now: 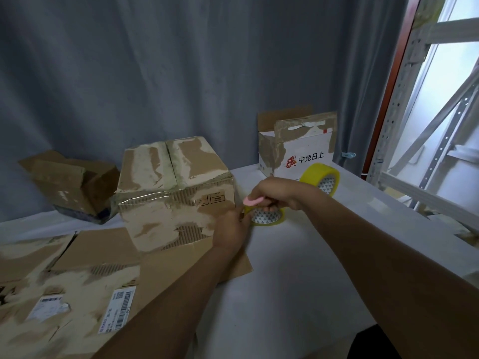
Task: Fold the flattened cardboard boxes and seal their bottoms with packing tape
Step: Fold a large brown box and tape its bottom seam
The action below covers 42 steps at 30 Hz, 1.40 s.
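Observation:
A worn brown box (176, 187) stands folded on the white table (298, 281), its taped bottom facing up. Just right of it a yellow tape roll (267, 217) lies flat. My left hand (230, 226) pinches the roll's left edge. My right hand (272, 194) hovers over the roll and grips a small pink cutter (252, 201). A second yellow tape roll (321, 181) stands on edge behind. Flattened cardboard (72, 288) with shipping labels lies at the front left.
An open white box (298, 146) with red and black print stands at the back right. A crumpled open brown box (75, 185) sits at the back left. Grey curtain hangs behind; metal shelving (420, 125) rises on the right.

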Motion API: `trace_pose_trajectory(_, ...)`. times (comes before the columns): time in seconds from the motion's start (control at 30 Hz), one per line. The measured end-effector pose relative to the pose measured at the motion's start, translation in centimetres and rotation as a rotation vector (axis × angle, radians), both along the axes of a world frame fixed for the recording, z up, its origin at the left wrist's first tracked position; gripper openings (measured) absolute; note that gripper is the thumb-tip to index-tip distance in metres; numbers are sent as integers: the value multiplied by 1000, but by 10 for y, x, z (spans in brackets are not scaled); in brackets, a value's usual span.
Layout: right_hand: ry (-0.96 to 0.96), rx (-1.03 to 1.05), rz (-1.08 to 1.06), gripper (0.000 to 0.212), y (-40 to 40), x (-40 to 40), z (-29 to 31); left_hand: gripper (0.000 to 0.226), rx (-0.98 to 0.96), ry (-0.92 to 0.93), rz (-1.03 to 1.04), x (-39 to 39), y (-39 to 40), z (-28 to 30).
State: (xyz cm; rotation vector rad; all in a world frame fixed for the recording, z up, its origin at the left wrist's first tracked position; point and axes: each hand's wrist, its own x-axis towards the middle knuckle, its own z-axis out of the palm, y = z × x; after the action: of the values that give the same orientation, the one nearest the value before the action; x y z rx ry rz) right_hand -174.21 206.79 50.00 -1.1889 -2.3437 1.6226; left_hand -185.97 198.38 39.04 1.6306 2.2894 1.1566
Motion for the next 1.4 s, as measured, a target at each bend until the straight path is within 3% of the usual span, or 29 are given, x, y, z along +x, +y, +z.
trace_pose_trajectory(0.07, -7, -47, 30, 22, 1, 10, 3, 30, 0, 0, 2, -1, 1, 0)
trace_pose_trajectory(0.13, 110, -21, -108, 22, 7, 19, 3, 31, 6, -13, -1, -1, 3, -2)
trace_pose_trajectory(0.2, 171, 220, -310, 28, 18, 28, -3, 33, 28, -48, -24, -1, 4, -5)
trace_pose_trajectory(0.3, -74, 592, -326, 26, 32, 43, -32, 32, 47, -110, -58, 1, 2, -8)
trace_pose_trajectory(0.37, -287, 659, -189, 30, 33, 49, -56, 32, 45, -195, -66, 4, 1, -7)
trace_pose_trajectory(0.43, -346, 665, -162, 38, 30, 52, -70, 36, 29, -286, -71, 6, -1, -3)
trace_pose_trajectory(0.5, -325, 716, -168, 54, 28, 53, -74, 44, 13, -381, -70, 8, -1, -2)
trace_pose_trajectory(0.57, -260, 728, -40, 79, 24, 51, -77, 41, 13, -503, -61, 8, -2, -2)
trace_pose_trajectory(0.63, -107, 587, 15, 92, 14, 48, -75, 33, 51, -727, -57, 9, -4, 1)
trace_pose_trajectory(0.73, 78, 508, -75, 78, 3, 45, -68, 42, 98, -1048, -70, 13, -8, 8)
trace_pose_trajectory(0.8, 166, 442, -145, 59, -1, 39, -58, 42, 90, -1079, -96, 15, -14, 13)
trace_pose_trajectory(1.07, 45, 570, 40, 31, -4, 3, -38, 27, -89, -696, -104, -2, -42, 19)
trace_pose_trajectory(1.17, 13, 469, 48, 35, -3, -1, -33, 27, -84, -359, -40, -7, -56, 38)
trace_pose_trajectory(1.33, 137, 451, -56, 26, -3, 0, -41, 41, 254, 358, -97, -15, -74, 85)
trace_pose_trajectory(1.4, 169, 453, -71, 24, -4, 0, -43, 50, 169, 586, -48, -31, -66, 86)
